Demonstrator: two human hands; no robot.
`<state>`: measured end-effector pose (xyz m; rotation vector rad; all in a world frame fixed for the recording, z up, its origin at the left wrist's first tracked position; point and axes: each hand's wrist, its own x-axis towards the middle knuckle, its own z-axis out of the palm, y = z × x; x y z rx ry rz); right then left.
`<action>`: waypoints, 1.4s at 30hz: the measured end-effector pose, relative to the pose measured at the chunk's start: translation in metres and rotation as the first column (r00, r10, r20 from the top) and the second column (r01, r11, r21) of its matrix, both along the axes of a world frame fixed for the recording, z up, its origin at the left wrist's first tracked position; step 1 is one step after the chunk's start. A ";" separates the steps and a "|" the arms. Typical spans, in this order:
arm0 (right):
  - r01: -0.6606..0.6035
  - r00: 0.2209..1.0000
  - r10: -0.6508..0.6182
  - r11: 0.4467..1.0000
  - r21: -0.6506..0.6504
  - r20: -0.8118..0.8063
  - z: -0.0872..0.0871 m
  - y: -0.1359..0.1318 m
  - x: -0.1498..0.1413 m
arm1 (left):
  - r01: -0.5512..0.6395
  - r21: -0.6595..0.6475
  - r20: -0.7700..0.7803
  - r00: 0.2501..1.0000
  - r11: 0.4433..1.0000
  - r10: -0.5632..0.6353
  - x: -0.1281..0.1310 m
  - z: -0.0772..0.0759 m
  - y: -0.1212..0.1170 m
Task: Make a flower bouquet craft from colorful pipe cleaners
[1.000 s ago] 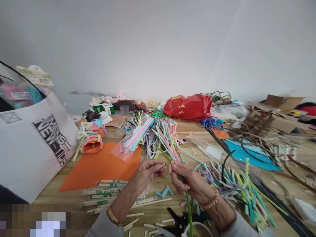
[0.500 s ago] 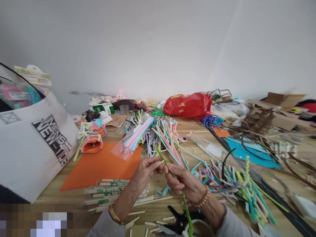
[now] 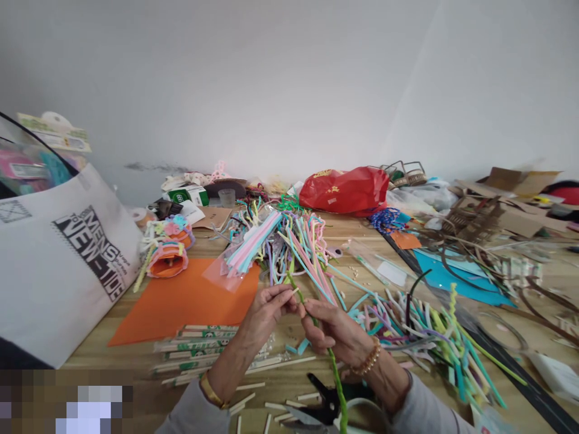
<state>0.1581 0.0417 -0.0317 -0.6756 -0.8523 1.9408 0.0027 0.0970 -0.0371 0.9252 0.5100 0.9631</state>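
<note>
The left hand (image 3: 266, 312) pinches a small pale stick (image 3: 295, 291) between thumb and fingertips, its tip right beside a green pipe cleaner (image 3: 333, 374). The right hand (image 3: 337, 331) is closed around that pipe cleaner, which rises past the fingers toward the stick and hangs down below the hand toward the bottom of the view. Both hands are held up close together above the wooden worktop (image 3: 280, 386), with a gold bangle (image 3: 211, 390) on the left wrist and a beaded bracelet (image 3: 368, 359) on the right.

Just ahead of the hands lies a heap of pastel pipe cleaners (image 3: 289, 247) on a clear plastic bag (image 3: 221, 272). To the right is a second pile of cut pieces (image 3: 420, 337). Under the left forearm lie wrapped bundles of sticks (image 3: 194, 349), and loose sticks (image 3: 248, 401) are scattered nearer the person. Black-handled scissors (image 3: 330, 401) lie below the right hand. Further left are an orange sheet (image 3: 181, 307), an orange craft piece (image 3: 168, 262) and a white tote bag (image 3: 67, 253). A red plastic bag (image 3: 344, 190) sits at the back, and a blue sheet (image 3: 452, 277) lies to the right.
</note>
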 end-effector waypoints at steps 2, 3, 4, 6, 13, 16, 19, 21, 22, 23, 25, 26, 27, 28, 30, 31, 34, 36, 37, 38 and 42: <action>0.003 1.000 -0.003 1.000 0.006 0.020 0.000 0.000 0.000 | -0.004 0.001 -0.005 1.000 1.000 0.004 0.000 -0.001 0.000; 0.004 1.000 -0.004 1.000 0.009 0.028 0.000 0.001 0.000 | -0.008 0.003 -0.008 1.000 1.000 0.008 0.001 -0.002 0.001; 0.007 0.999 -0.007 1.000 0.014 0.037 0.000 0.001 0.001 | -0.013 0.006 -0.013 1.000 1.000 0.013 0.001 -0.002 0.001; 0.009 0.998 -0.011 1.000 0.025 0.065 -0.001 0.002 0.001 | -0.020 0.013 -0.028 0.999 1.000 0.021 0.001 -0.002 0.001; 0.058 0.946 -0.098 0.989 0.137 0.309 -0.003 0.005 0.005 | -0.028 0.080 -0.131 0.991 0.996 0.038 0.001 -0.004 -0.001; 0.100 0.869 -0.199 0.967 0.234 0.454 -0.001 0.006 0.008 | -0.028 0.129 -0.191 0.980 0.991 0.052 0.002 -0.004 -0.002; 0.150 0.843 -0.288 0.937 0.316 0.455 0.001 0.006 0.008 | 0.014 0.173 -0.240 0.970 0.985 0.029 0.003 -0.002 -0.004; 0.169 0.838 -0.322 0.921 0.352 0.440 0.000 0.006 0.007 | 0.050 0.192 -0.264 0.964 0.980 0.003 0.003 0.000 -0.006; 0.168 0.837 -0.327 0.917 0.363 0.439 0.000 0.006 0.007 | 0.068 0.198 -0.274 0.962 0.978 -0.011 0.003 0.001 -0.006; 0.165 0.837 -0.327 0.915 0.368 0.440 0.001 0.005 0.006 | 0.086 0.201 -0.283 0.959 0.976 -0.026 0.003 0.002 -0.007; 0.149 0.841 -0.314 0.917 0.369 0.441 0.001 0.005 0.006 | 0.129 0.201 -0.297 0.953 0.971 -0.065 0.002 0.003 -0.007; 0.136 0.842 -0.305 0.918 0.371 0.444 0.001 0.005 0.006 | 0.152 0.198 -0.302 0.949 0.968 -0.087 0.002 0.003 -0.007; 0.121 0.842 -0.296 0.918 0.378 0.451 0.001 0.005 0.007 | 0.175 0.193 -0.305 0.946 0.965 -0.111 0.001 0.003 -0.006; 0.101 0.840 -0.286 0.917 0.386 0.460 0.001 0.005 0.008 | 0.196 0.188 -0.307 0.943 0.962 -0.132 0.000 0.003 -0.006; 0.053 0.837 -0.259 0.915 0.400 0.481 0.001 0.006 0.009 | 0.235 0.159 -0.306 0.935 0.959 -0.178 -0.001 0.002 -0.005; 0.028 0.838 -0.241 0.915 0.403 0.489 0.001 0.006 0.010 | 0.250 0.139 -0.304 0.932 0.958 -0.199 -0.002 0.001 -0.005; -0.029 0.842 -0.185 0.922 0.385 0.506 0.003 0.005 0.011 | 0.276 0.080 -0.296 0.924 0.958 -0.241 -0.003 -0.001 -0.005; -0.060 0.837 -0.145 0.934 0.353 0.527 0.004 0.005 0.012 | 0.285 0.062 -0.296 0.921 0.957 -0.255 -0.004 -0.002 -0.005; -0.080 0.832 -0.121 0.939 0.334 0.541 0.005 0.004 0.013 | 0.289 0.055 -0.298 0.918 0.956 -0.261 -0.004 -0.002 -0.004; -0.099 0.824 -0.101 0.943 0.317 0.557 0.005 0.004 0.013 | 0.291 0.049 -0.302 0.916 0.955 -0.264 -0.004 -0.003 -0.004; -0.086 0.738 -0.207 0.915 0.395 0.642 0.006 0.004 0.018 | 0.265 0.053 -0.328 0.915 0.963 -0.234 -0.004 -0.004 -0.004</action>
